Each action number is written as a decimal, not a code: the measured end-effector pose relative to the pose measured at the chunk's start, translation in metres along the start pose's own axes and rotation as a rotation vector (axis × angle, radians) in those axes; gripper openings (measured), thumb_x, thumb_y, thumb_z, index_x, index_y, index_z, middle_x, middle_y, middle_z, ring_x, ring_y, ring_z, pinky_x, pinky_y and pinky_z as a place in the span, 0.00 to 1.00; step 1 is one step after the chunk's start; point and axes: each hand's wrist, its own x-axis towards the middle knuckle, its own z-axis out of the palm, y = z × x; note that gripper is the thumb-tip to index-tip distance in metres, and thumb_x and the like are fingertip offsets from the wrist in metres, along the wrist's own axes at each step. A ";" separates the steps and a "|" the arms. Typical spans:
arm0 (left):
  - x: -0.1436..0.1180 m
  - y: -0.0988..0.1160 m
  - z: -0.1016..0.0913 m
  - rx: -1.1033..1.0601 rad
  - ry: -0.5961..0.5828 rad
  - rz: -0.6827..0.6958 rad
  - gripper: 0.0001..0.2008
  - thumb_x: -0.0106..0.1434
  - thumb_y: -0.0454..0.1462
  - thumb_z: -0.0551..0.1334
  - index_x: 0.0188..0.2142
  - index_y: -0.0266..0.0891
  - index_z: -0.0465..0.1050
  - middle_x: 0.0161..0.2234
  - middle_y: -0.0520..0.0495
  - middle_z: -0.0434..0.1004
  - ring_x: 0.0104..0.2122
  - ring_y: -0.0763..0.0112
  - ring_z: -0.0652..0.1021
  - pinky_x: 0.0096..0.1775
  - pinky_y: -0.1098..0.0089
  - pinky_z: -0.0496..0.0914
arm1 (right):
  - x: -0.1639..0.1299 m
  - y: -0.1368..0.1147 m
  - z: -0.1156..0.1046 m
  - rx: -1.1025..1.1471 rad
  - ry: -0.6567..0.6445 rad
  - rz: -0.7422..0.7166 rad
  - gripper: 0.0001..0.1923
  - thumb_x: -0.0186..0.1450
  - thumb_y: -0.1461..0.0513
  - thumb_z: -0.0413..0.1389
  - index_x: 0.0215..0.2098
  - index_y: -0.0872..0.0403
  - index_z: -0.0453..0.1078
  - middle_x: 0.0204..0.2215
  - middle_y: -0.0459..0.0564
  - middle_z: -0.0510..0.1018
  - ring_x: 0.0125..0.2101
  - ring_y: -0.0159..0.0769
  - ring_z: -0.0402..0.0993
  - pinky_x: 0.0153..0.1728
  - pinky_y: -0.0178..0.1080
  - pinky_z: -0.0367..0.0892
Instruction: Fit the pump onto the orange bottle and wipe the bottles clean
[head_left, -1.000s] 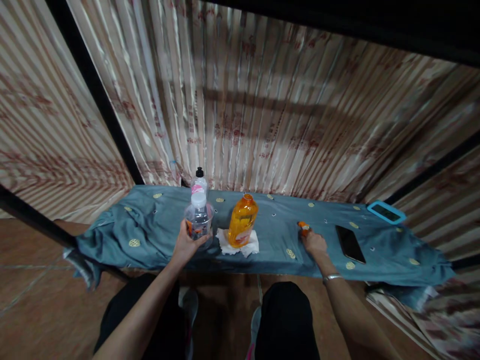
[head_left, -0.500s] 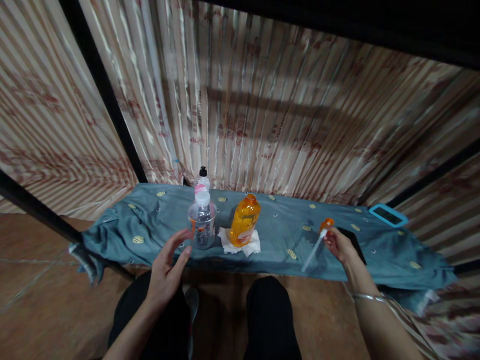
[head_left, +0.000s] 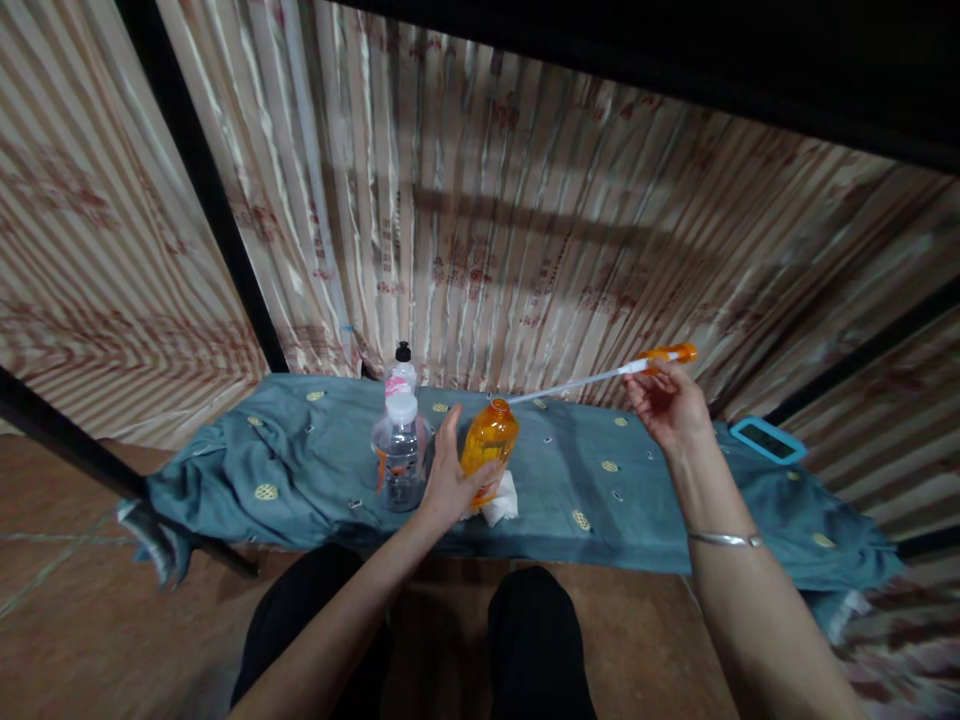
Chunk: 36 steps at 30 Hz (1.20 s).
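My left hand is closed around the lower left side of an orange see-through bottle, its thumb across the front. The bottle stands upright with its mouth uncovered, by a crumpled white tissue. Raised to the right, my right hand grips an orange pump head with a long pale dip tube. The tube points left, and its tip appears beside the bottle's mouth; whether they touch I cannot tell. Left of my left hand stands a clear bottle with a white cap.
A smaller bottle with a black top stands behind the clear one. A blue-framed device lies at the right end of the cloth-covered bench. Dark metal posts and a striped curtain enclose the back.
My left hand has moved right from beside the clear bottle and taken hold of the orange bottle. The pump head has risen, and its tube has swung up towards the bottle's mouth.
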 end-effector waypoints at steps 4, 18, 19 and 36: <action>0.003 -0.014 0.014 -0.011 0.018 -0.039 0.45 0.49 0.40 0.68 0.63 0.41 0.49 0.64 0.37 0.53 0.64 0.54 0.55 0.63 0.51 0.50 | -0.004 -0.005 0.025 -0.095 -0.073 -0.123 0.03 0.52 0.67 0.57 0.27 0.57 0.70 0.20 0.46 0.78 0.20 0.28 0.75 0.24 0.27 0.73; 0.014 -0.032 0.024 -0.097 -0.051 -0.149 0.41 0.45 0.35 0.70 0.58 0.40 0.58 0.56 0.38 0.68 0.55 0.54 0.71 0.57 0.51 0.64 | -0.030 0.006 0.079 -0.521 -0.565 -0.280 0.19 0.48 0.60 0.67 0.35 0.53 0.66 0.26 0.44 0.80 0.25 0.29 0.75 0.27 0.32 0.71; 0.014 -0.031 0.024 -0.100 -0.056 -0.157 0.40 0.45 0.35 0.70 0.57 0.40 0.58 0.54 0.39 0.70 0.53 0.55 0.73 0.56 0.52 0.65 | -0.033 0.016 0.080 -0.548 -0.640 -0.237 0.19 0.48 0.60 0.67 0.35 0.53 0.67 0.29 0.43 0.80 0.28 0.29 0.76 0.31 0.32 0.71; 0.017 -0.033 0.025 -0.085 -0.061 -0.160 0.28 0.46 0.33 0.68 0.48 0.38 0.67 0.45 0.43 0.77 0.44 0.57 0.77 0.48 0.54 0.71 | -0.029 0.092 0.060 -0.632 -0.907 0.001 0.17 0.48 0.60 0.68 0.35 0.51 0.71 0.35 0.45 0.78 0.39 0.35 0.73 0.46 0.40 0.64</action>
